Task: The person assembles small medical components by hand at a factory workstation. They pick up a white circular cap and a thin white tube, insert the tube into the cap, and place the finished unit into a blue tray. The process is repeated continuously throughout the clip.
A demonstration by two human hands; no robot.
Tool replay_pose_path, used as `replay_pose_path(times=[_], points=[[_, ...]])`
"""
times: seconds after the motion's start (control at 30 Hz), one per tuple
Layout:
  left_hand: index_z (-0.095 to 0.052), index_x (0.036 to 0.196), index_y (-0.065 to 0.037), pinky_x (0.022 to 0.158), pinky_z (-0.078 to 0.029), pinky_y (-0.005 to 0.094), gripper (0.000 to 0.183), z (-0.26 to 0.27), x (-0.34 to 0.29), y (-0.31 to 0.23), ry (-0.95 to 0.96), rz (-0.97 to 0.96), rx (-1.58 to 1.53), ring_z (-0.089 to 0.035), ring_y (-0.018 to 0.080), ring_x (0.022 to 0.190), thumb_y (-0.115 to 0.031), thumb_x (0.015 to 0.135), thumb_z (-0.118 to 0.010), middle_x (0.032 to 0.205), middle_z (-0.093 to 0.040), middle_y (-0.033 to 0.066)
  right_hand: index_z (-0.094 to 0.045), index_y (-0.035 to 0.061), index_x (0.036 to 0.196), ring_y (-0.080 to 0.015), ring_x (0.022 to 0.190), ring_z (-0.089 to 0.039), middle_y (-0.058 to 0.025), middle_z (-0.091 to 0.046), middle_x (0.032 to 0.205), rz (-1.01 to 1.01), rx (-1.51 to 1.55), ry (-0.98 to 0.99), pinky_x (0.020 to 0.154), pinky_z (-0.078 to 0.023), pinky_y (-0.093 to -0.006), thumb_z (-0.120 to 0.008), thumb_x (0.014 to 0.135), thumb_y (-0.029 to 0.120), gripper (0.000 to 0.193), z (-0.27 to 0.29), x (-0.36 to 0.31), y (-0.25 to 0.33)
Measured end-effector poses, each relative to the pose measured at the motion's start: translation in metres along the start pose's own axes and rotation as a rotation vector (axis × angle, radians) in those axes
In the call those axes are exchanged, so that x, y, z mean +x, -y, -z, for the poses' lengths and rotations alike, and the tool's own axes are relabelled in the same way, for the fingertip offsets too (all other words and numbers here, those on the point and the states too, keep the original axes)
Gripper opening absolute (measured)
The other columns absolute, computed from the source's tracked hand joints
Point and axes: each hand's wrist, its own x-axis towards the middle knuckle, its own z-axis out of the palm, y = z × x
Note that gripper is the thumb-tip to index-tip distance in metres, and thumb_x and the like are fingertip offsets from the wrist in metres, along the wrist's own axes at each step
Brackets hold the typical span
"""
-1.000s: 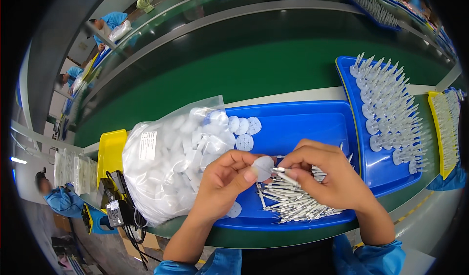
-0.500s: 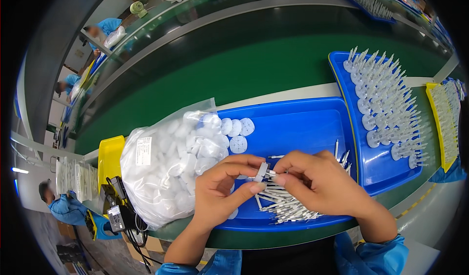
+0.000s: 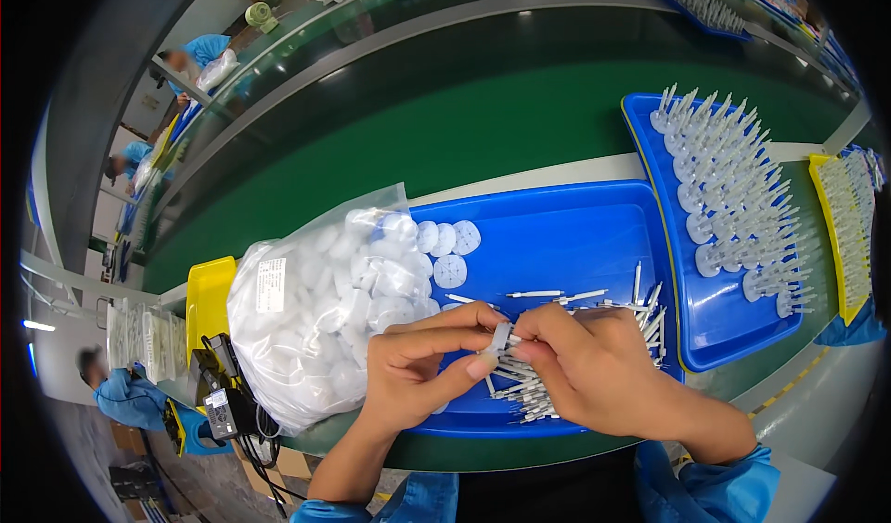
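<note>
My left hand (image 3: 416,371) pinches a white plastic disc (image 3: 501,336) on edge between thumb and fingers. Against the disc's right face, my right hand (image 3: 594,367) closes thumb and forefinger around a thin white pin, mostly covered by the fingertips. Both hands are over a blue tray (image 3: 566,231). Loose white pins (image 3: 529,404) with metal tips lie heaped in it below and behind my right hand. Several loose discs (image 3: 450,271) rest at the tray's left side, beside the open mouth of a clear bag (image 3: 311,337) full of similar white discs.
On the right, a second blue tray (image 3: 729,339) holds rows of discs with upright pins (image 3: 729,189). Beyond it stands a yellow tray (image 3: 843,245). Left of the bag are a yellow bin (image 3: 210,300) and a black power adapter (image 3: 223,413) with cables. A green conveyor belt (image 3: 418,105) runs behind.
My right hand has moved slightly left and closer against the disc, and the pin shows less. The disc has tilted a little in my left hand.
</note>
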Motion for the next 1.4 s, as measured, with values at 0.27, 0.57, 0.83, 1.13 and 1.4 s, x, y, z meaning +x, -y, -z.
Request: replay_pose_path(times=[0.27, 0.57, 0.83, 1.13, 1.4], points=[[-0.07, 0.109, 0.005, 0.096, -0.054, 0.0398, 0.031, -0.012, 0.004, -0.003, -0.173, -0.226, 0.217, -0.068, 0.028, 0.11, 0.003, 0.08, -0.08, 0.125, -0.065, 0.0232, -0.059, 0.002, 0.092, -0.0298, 0.069, -0.06, -0.0116, -0.061, 0.079, 0.149, -0.032, -0.087, 0.058, -0.049, -0.04, -0.07, 0.086, 0.006, 0.013, -0.001, 0.011, -0.005], [-0.073, 0.111, -0.004, 0.079, -0.051, 0.0347, 0.041, -0.008, 0.008, -0.018, -0.021, -0.615, 1.027, -0.07, 0.0279, 0.104, -0.003, 0.072, -0.085, 0.132, -0.062, 0.0234, -0.063, 0.002, 0.093, -0.0311, 0.074, -0.06, -0.0111, -0.058, 0.088, 0.116, 0.027, -0.09, 0.063, -0.05, -0.041, -0.071, 0.082, 0.002, 0.014, -0.002, 0.006, -0.006], [-0.069, 0.118, 0.0, 0.078, -0.05, 0.0374, 0.047, -0.009, 0.0, -0.001, -0.109, -0.713, 0.949, -0.069, 0.0289, 0.098, -0.002, 0.074, -0.084, 0.132, -0.061, 0.025, -0.063, -0.0006, 0.094, -0.0322, 0.073, -0.063, -0.0131, -0.058, 0.087, 0.114, 0.189, -0.069, 0.06, -0.051, -0.0401, -0.068, 0.082, -0.005, 0.014, 0.001, 0.01, -0.001], [-0.062, 0.127, 0.006, 0.078, -0.056, 0.0321, 0.037, 0.0, 0.005, -0.009, -0.268, -0.227, 0.394, -0.069, 0.0236, 0.094, -0.008, 0.094, -0.067, 0.131, -0.062, 0.0234, -0.065, -0.0057, 0.098, -0.0383, 0.08, -0.064, -0.0199, -0.063, 0.093, -0.087, -0.018, 0.103, 0.077, -0.051, -0.0465, -0.067, 0.086, 0.003, 0.014, -0.003, 0.033, -0.033], [-0.055, 0.137, 0.005, 0.077, -0.056, 0.035, 0.04, 0.002, 0.005, -0.016, -0.242, 0.106, -0.346, -0.068, 0.0236, 0.092, -0.017, 0.104, -0.057, 0.128, -0.064, 0.0246, -0.063, -0.0065, 0.092, -0.0319, 0.082, -0.066, -0.0187, -0.064, 0.091, -0.054, -0.32, 0.096, 0.078, -0.053, -0.0429, -0.068, 0.085, 0.001, 0.011, 0.0, 0.033, -0.045]])
